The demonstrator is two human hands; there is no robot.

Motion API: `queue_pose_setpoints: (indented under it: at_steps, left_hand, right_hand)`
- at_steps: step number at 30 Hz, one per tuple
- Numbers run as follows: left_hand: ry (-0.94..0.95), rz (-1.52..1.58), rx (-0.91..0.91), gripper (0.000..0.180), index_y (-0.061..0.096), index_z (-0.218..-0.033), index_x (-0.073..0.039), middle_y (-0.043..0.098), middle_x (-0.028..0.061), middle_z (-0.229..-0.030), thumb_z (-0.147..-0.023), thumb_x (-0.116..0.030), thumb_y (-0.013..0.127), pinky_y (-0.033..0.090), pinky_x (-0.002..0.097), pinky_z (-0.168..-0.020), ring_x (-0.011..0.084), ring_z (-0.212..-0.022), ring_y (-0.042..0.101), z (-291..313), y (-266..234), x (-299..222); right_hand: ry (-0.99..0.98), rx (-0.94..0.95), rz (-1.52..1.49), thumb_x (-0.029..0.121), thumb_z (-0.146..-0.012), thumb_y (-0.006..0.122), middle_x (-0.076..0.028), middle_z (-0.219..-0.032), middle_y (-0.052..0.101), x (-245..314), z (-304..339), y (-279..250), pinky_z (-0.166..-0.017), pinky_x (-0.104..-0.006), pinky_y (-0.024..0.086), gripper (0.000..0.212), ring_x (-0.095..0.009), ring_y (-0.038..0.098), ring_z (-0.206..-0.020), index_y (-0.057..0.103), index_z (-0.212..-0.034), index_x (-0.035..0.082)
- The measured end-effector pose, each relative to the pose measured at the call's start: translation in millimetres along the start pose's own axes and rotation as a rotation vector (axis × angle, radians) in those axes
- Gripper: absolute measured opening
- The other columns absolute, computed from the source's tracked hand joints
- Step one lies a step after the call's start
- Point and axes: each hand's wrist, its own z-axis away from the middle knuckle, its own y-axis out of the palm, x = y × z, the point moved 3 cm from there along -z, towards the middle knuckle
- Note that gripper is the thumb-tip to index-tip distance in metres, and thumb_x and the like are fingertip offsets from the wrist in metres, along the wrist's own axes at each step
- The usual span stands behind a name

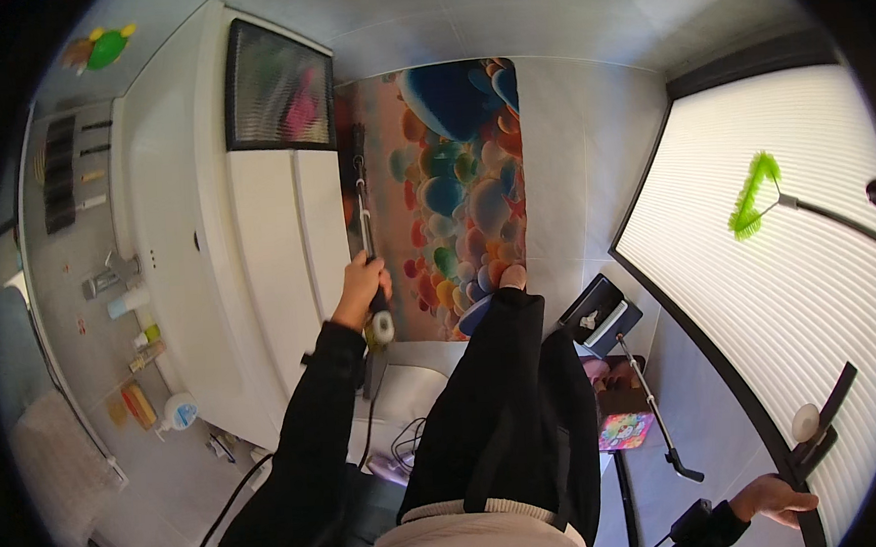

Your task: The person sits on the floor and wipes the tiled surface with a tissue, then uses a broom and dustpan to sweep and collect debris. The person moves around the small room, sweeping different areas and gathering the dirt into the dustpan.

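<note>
Beside the mat [454,208], I'm gripping a stiff, probably light pole [365,213] by its handle [379,304], left fingers [385,277] closed; right fingers [800,502] loosely bent, hold unclear.

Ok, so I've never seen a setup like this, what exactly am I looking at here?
There's no machine here, just a person. The single picture comes from a wide camera on their head, looking down, so straight edges bend near the rim. Their left hand grips a long pole. Their right hand is by the dark edge of a ribbed panel; whether it grips anything is unclear. A colourful mat lies on the floor, beside a white cabinet. A green brush shows against the panel.
</note>
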Motion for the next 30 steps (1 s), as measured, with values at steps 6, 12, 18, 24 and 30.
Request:
queue_pose_setpoints:
  at_steps: [6,12,18,24,30]
  left_hand:
    - [0.04,-0.402,0.09,0.025,0.041,-0.111,0.0,0.055,0.0134,-0.062,-0.089,-0.006,0.05,0.045,0.0356,-0.039,0.0237,-0.044,0.056,30,128,12]
    - [-0.288,-0.336,0.372,0.062,0.025,-0.148,-0.009,0.047,0.0032,-0.064,-0.091,-0.007,0.051,0.041,0.0279,-0.039,0.0117,-0.042,0.044,138,128,5]
    - [-0.22,-0.406,0.172,0.058,0.033,-0.145,-0.007,0.048,0.0011,-0.063,-0.09,-0.008,0.053,0.039,0.027,-0.039,0.01,-0.042,0.044,144,96,-35]
    - [-0.148,-0.311,-0.015,0.065,0.022,-0.149,-0.008,0.051,0.0037,-0.064,-0.092,-0.01,0.053,0.041,0.0286,-0.038,0.0118,-0.043,0.046,43,28,-15]
    - [-0.18,-0.17,-0.022,0.021,0.049,-0.108,-0.001,0.053,0.0096,-0.063,-0.088,-0.004,0.054,0.042,0.0304,-0.037,0.0155,-0.041,0.05,28,44,15]
  right_hand:
    - [-0.005,-0.011,-0.088,0.031,-0.091,0.064,-0.008,-0.115,0.051,-13,7,-5,-0.084,-0.0443,0.056,0.043,-0.022,0.059,-0.094,0.046,-0.123,0.008]
    - [0.035,-0.113,-0.103,0.034,-0.091,0.062,-0.009,-0.107,0.054,-10,15,0,-0.081,-0.0441,0.056,0.04,-0.022,0.06,-0.09,0.05,-0.118,0.007]
    - [0.031,-0.13,-0.033,0.039,-0.093,0.057,-0.008,-0.098,0.055,-3,16,4,-0.075,-0.0405,0.058,0.036,-0.02,0.061,-0.082,0.054,-0.108,0.006]
    - [0.052,-0.115,-0.004,0.043,-0.094,0.054,-0.005,-0.085,0.054,0,14,6,-0.071,-0.0373,0.058,0.038,-0.016,0.06,-0.075,0.056,-0.093,0.005]
    - [0.029,-0.06,-0.034,0.045,-0.093,0.054,-0.002,-0.087,0.053,-3,12,2,-0.074,-0.0396,0.058,0.04,-0.017,0.06,-0.078,0.055,-0.094,0.005]
